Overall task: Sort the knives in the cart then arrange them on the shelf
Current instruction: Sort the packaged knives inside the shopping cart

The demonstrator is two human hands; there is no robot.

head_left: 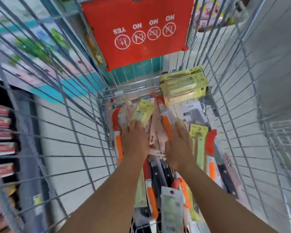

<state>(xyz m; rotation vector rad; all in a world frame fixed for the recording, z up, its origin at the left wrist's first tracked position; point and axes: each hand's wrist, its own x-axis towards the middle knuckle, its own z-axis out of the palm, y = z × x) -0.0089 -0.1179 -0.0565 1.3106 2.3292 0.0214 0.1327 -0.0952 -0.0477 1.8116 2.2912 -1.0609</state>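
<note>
1. Sorting under way: packaged knives (160, 165) heaped in the wire cart (84, 125), frame centre.
2. Left hand (134, 140) grips a yellow pack (142, 113); right hand (178, 142) lies flat, fingers spread.
3. Next likely calls for grouping like packs.

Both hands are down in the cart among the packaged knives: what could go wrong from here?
1. The knives lie in a loose, overlapping pile; the left hand on the yellow-carded pack could tip neighbours.
2. The right hand rests by the orange-handled knife; a torn pack might expose an edge.
3. The frame is blurred, so sorting types may go wrong.
</note>
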